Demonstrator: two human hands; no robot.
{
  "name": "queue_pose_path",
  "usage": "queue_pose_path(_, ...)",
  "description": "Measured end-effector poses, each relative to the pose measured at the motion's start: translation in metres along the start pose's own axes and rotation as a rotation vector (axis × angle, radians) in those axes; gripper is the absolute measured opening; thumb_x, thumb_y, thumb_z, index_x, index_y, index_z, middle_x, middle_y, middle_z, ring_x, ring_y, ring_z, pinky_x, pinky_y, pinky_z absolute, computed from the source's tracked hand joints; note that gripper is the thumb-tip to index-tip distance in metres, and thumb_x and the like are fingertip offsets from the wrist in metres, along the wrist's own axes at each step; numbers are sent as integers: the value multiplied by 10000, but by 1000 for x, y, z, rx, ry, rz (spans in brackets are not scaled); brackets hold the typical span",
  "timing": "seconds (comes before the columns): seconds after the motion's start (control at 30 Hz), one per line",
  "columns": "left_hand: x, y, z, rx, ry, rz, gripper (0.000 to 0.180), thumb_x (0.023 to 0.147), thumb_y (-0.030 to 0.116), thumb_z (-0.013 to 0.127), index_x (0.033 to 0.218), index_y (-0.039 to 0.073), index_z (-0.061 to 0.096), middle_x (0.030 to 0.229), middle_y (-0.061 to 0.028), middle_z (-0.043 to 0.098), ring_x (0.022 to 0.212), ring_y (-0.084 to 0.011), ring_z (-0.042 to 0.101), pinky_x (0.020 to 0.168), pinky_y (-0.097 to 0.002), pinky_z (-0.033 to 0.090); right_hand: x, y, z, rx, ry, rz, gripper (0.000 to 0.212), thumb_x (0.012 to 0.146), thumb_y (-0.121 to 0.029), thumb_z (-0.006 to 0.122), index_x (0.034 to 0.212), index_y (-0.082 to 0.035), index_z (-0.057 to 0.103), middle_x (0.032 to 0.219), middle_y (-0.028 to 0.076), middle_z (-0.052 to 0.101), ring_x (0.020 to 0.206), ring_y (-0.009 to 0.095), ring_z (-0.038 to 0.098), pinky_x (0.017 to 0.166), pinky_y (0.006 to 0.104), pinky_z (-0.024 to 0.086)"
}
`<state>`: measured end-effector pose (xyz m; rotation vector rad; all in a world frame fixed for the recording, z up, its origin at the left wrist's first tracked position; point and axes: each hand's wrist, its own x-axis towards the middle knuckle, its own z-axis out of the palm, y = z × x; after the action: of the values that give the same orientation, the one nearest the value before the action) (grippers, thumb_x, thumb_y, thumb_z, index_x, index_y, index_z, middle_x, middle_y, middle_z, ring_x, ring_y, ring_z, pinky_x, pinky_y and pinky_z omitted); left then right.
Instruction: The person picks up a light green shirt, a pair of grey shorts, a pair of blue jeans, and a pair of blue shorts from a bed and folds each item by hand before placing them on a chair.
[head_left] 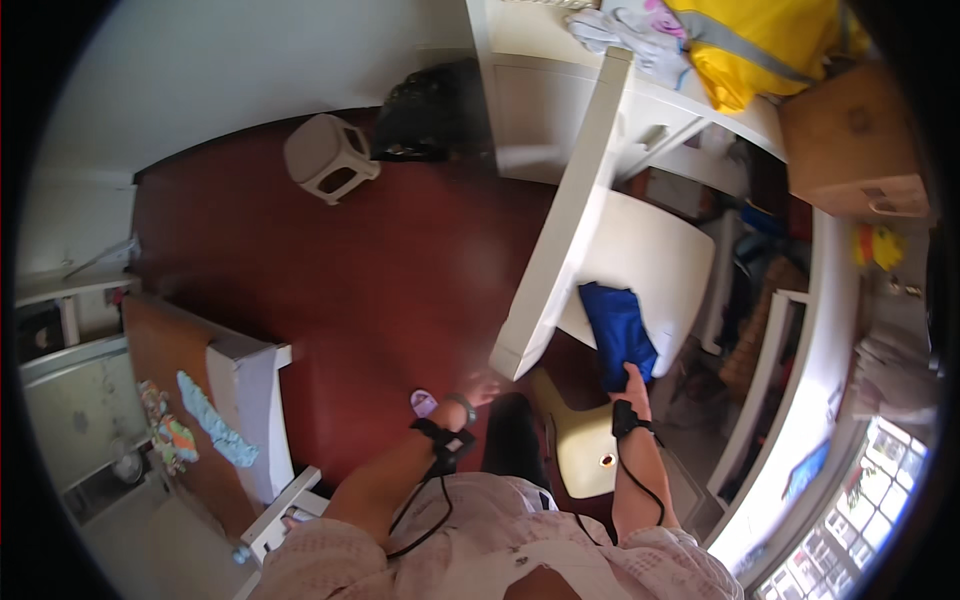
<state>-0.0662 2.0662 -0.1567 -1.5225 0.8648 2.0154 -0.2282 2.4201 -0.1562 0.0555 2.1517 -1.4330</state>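
My right hand [634,380] grips the lower end of a blue folded cloth [616,330] that lies against a white curved panel [650,255]. My left hand [482,388] touches the bottom corner of an open white cabinet door [565,215]; its fingers are partly hidden behind the door edge. Both wrists carry black straps with cables. A beige chair seat [585,450] stands just below my hands.
A dark red floor [340,270] holds a small beige stool [328,155] and a black bag [430,110]. White shelves at the top bear a yellow garment [760,45] and a cardboard box [850,150]. A white frame with coloured cloths [215,420] stands left.
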Motion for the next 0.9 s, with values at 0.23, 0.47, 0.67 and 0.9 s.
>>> queue_pose_path(0.23, -84, 43, -62, -31, -25, 107, 172, 896, 171, 517, 1060, 130, 484, 928, -55, 615, 856, -193, 604, 719, -349, 492, -68, -63, 29, 1004, 208, 802, 474, 732, -151, 677, 1158, -60, 491, 1031, 107, 604, 859, 274, 596, 771, 392, 501)
queue_pose_path(0.47, -168, 11, -188, -226, -403, -14, 402, 898, 307, 548, 1204, 67, 447, 1099, -109, 596, 968, -240, 600, 837, -365, 487, -162, -180, 189, 732, -189, 654, 414, 826, -182, 574, 1183, -2, 464, 1072, 130, 598, 914, 274, 603, 793, 415, 514)
queue_pose_path(0.67, -240, 17, -264, -468, -443, -161, 756, 789, 542, 615, 1313, 50, 381, 1315, -123, 468, 1252, -238, 398, 1037, -390, 318, -201, -277, 369, 330, -635, 505, 486, 791, -118, 599, 1235, -8, 434, 1135, 105, 566, 971, 240, 583, 835, 335, 484)
queue_pose_path(0.9, -299, 19, -365, -1159, -384, 455, 480, 862, 252, 610, 1256, 28, 451, 1264, -121, 509, 1169, -262, 487, 1018, -428, 362, -232, -358, 525, 18, -1075, 402, 463, 799, -65, 575, 1238, -8, 440, 1158, 93, 551, 1026, 217, 562, 892, 338, 453)
